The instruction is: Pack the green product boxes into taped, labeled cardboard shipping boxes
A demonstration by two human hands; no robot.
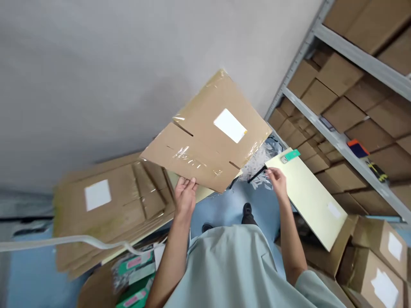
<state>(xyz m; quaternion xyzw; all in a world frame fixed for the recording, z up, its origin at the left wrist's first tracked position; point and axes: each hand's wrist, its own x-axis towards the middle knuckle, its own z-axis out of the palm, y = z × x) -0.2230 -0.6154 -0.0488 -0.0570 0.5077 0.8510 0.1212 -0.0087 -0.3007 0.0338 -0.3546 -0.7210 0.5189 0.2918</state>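
Observation:
My left hand (185, 196) grips the lower edge of a flattened cardboard box (205, 141), thumb on the near face. The box is tilted in front of the grey wall, with a white label (230, 125), shiny clear tape and slits between its flaps. My right hand (277, 183) is closed in a pinch at the corner of a pale yellow board (308, 196). A thin black stick-like thing (256, 175) runs from its fingertips; its exact kind is unclear. Left of my left hand lies a stack of flattened cardboard boxes (112, 205), the top one bearing a white label.
White paper shreds (257, 167) lie beyond my right hand. A green-handled cutter (290, 155) rests on the board's far end. Metal shelves (343, 139) full of boxes stand right, open cartons (372, 261) below. A white cable (93, 240) crosses the left; green packages (136, 273) lie lower left.

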